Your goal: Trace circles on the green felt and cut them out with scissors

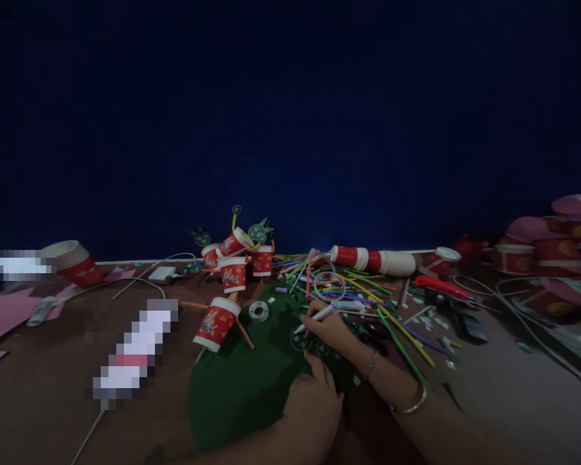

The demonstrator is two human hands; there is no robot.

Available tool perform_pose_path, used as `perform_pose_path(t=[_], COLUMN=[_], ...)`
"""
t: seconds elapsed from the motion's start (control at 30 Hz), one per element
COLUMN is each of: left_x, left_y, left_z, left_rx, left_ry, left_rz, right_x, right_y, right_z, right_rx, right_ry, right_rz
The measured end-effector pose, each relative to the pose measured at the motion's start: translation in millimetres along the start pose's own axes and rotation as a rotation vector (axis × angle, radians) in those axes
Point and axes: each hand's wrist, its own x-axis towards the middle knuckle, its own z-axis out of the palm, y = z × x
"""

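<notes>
Head view: the right hand (332, 326) has a pinched grip, fingers closed firmly about a white pen (323, 313), its tip down at a drawn circle (301, 340) on a dark green sheet (237, 394). The left hand (314, 402) lies at six o'clock from that circle, loosely open, with extended fingers reaching toward it; no object shows in it, though its underside is hidden.

As for progress, the circle under the pen has its outline and some pale marks inside; whether its inner design is complete I cannot tell. A smaller circle (322, 349) beside it, toward four o'clock, carries a mark too. Both appear uncut from the sheet, and the broad stretch toward eight o'clock shows no drawing.

Further along, by my reading, are the red paper cups (233, 274) between ten and eleven o'clock, which have straws and cut green discs (257, 233) about them. A tilted cup (217, 325) at nine o'clock has orange straws but no disc that I can make out. A tape roll (258, 311) lies at ten o'clock, and loose straws (378, 298) spread across the counter (145, 423) around two.
</notes>
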Motion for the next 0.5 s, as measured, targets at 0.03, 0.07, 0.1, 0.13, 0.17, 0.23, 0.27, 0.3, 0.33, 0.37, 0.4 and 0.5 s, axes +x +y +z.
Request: perform_pose_path(t=[0.03, 0.07, 0.1, 0.13, 0.17, 0.23, 0.27, 0.3, 0.33, 0.37, 0.4, 0.5], left_x=[0.1, 0.2, 0.4, 0.4, 0.4, 0.2, 0.1, -0.2, -0.4, -0.6, -0.7, -0.6], left_y=[0.0, 0.0, 0.0, -0.1, -0.2, -0.2, -0.3, -0.2, -0.2, -0.1, 0.0, 0.1], left_z=[0.4, 0.8, 1.1, 1.3, 1.6, 2.3, 2.8, 3.4, 4.0, 4.6, 5.1, 5.7], left_rx=[-0.001, -0.002, -0.002, -0.002, -0.002, -0.007, -0.008, -0.007, -0.001, 0.006, 0.013, 0.017], left_ry=[0.003, 0.003, 0.002, 0.002, 0.002, -0.002, 0.0, 0.005, 0.014, 0.023, 0.031, 0.031], left_rz=[-0.001, -0.003, -0.004, -0.005, -0.008, -0.015, -0.015, -0.012, -0.007, 0.002, 0.005, -0.003], right_x=[-0.2, -0.3, -0.5, -0.6, -0.7, -0.7, -0.6, -0.4, -0.3, -0.1, 0.0, -0.1], right_y=[-0.3, -0.7, -1.0, -1.3, -1.6, -1.8, -1.6, -1.3, -0.9, -0.4, 0.0, -0.3], right_z=[0.0, -0.1, -0.3, -0.5, -0.7, -1.1, -1.3, -1.4, -1.4, -1.5, -1.4, -1.1], right_rx=[-0.009, -0.019, -0.027, -0.034, -0.038, -0.045, -0.047, -0.045, -0.042, -0.037, -0.03, -0.003], right_ry=[-0.003, -0.007, -0.011, -0.013, -0.014, -0.012, -0.008, -0.001, 0.008, 0.016, 0.022, 0.011], right_rz=[-0.004, -0.008, -0.01, -0.011, -0.013, -0.019, -0.022, -0.021, -0.016, -0.011, -0.008, -0.01])
